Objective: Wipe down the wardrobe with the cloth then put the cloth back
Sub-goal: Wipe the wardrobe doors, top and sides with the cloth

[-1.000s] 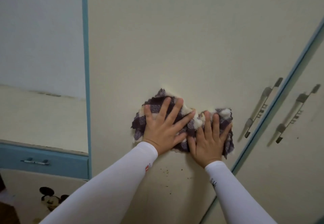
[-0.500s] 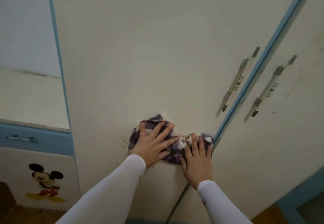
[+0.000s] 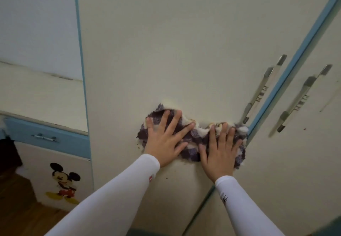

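Purple-and-white checked cloth (image 3: 191, 139), bunched, lies pressed flat against the cream wardrobe door (image 3: 166, 51), slightly right of centre in the lower half of the frame. Left hand (image 3: 166, 139) covers the cloth's left part, fingers spread wide and flat, palm down; nothing is gripped, the cloth is only pinned beneath. Right hand (image 3: 219, 154) covers the right part in the same manner, fingers extended and slightly apart, thumb toward the other hand. Both arms wear white sleeves (image 3: 110, 198) entering from the bottom edge. The cloth's right edge touches the blue trim strip (image 3: 295, 60) that divides this door from the neighbouring one. Two metal bar handles (image 3: 262, 89) stand on either side of that strip, at right of centre. Small dark specks mark the door just below the left hand. At lower left, a blue drawer front (image 3: 55, 139) with a small handle sits above a cartoon mouse sticker (image 3: 64, 182).
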`<state>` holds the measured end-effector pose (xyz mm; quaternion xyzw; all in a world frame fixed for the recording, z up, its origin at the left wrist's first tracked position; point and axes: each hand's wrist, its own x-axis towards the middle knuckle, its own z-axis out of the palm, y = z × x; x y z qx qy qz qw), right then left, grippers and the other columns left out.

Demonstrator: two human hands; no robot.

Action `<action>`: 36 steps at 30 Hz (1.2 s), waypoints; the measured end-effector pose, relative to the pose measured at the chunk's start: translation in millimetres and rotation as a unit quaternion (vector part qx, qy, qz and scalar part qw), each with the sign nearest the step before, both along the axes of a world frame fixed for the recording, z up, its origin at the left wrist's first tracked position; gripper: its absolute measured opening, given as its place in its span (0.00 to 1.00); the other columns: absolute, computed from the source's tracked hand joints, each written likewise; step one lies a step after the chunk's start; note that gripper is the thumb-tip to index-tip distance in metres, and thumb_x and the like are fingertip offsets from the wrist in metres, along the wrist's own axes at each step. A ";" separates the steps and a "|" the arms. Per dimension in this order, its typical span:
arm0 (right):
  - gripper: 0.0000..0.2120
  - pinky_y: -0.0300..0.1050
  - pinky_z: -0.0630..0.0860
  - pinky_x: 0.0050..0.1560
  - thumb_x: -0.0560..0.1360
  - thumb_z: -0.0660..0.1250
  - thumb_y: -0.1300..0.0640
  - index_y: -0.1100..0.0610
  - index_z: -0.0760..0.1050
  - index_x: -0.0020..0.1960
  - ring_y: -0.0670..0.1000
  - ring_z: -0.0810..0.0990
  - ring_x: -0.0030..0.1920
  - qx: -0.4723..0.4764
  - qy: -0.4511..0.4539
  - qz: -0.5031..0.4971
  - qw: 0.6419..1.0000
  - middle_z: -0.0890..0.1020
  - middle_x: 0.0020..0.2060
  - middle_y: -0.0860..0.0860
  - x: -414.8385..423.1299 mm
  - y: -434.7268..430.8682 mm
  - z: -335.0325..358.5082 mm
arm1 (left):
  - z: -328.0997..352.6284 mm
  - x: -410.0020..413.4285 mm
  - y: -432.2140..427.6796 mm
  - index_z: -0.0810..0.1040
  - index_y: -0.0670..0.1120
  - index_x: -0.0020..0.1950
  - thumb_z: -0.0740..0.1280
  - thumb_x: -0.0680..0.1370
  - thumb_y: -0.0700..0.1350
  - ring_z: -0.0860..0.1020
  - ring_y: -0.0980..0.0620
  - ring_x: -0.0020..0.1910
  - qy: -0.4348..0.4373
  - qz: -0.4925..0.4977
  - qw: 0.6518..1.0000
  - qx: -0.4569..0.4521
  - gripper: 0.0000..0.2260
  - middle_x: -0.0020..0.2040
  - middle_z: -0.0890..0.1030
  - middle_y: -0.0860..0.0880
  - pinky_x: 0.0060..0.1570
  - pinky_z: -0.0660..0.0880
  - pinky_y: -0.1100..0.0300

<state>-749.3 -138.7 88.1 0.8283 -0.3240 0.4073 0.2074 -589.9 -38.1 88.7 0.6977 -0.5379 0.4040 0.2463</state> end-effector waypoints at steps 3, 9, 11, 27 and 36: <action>0.28 0.61 0.40 0.69 0.79 0.39 0.40 0.50 0.46 0.75 0.55 0.36 0.75 0.015 0.040 -0.007 0.999 0.36 0.75 0.51 9.4 10.3 -33.7 | -41.3 7.0 21.9 0.42 0.62 0.74 0.46 0.77 0.63 0.49 0.39 0.74 0.053 0.017 0.998 0.022 0.27 0.76 0.36 0.49 0.54 0.60 0.24; 0.28 0.63 0.40 0.69 0.70 0.55 0.48 0.52 0.61 0.69 0.52 0.40 0.75 -0.067 0.018 0.071 0.995 0.58 0.72 0.54 79.4 39.5 14.2 | -8.3 39.6 49.0 0.61 0.58 0.68 0.49 0.76 0.62 0.46 0.42 0.75 0.075 0.022 0.996 0.043 0.22 0.77 0.49 0.48 0.53 0.62 0.24; 0.28 0.60 0.35 0.70 0.71 0.55 0.48 0.52 0.60 0.70 0.50 0.38 0.75 -0.088 -0.025 0.077 0.993 0.61 0.71 0.53 105.2 46.0 45.6 | 27.4 59.5 52.8 0.61 0.57 0.69 0.50 0.76 0.62 0.52 0.41 0.73 0.071 0.037 0.997 0.015 0.22 0.74 0.54 0.46 0.52 0.60 0.24; 0.26 0.62 0.34 0.70 0.74 0.54 0.46 0.48 0.60 0.71 0.49 0.39 0.75 -0.200 0.103 0.123 0.967 0.39 0.76 0.47 156.4 70.9 27.8 | -16.6 113.5 90.2 0.59 0.55 0.71 0.40 0.78 0.62 0.36 0.43 0.74 0.145 0.098 0.984 0.025 0.25 0.76 0.36 0.47 0.54 0.63 0.28; 0.29 0.65 0.38 0.69 0.69 0.57 0.43 0.51 0.64 0.68 0.52 0.40 0.75 -0.117 0.155 0.107 0.975 0.44 0.76 0.49 133.4 83.2 -2.9 | -41.7 87.9 105.5 0.62 0.56 0.69 0.53 0.75 0.57 0.52 0.38 0.73 0.169 0.058 0.982 0.062 0.22 0.77 0.46 0.47 0.57 0.64 0.29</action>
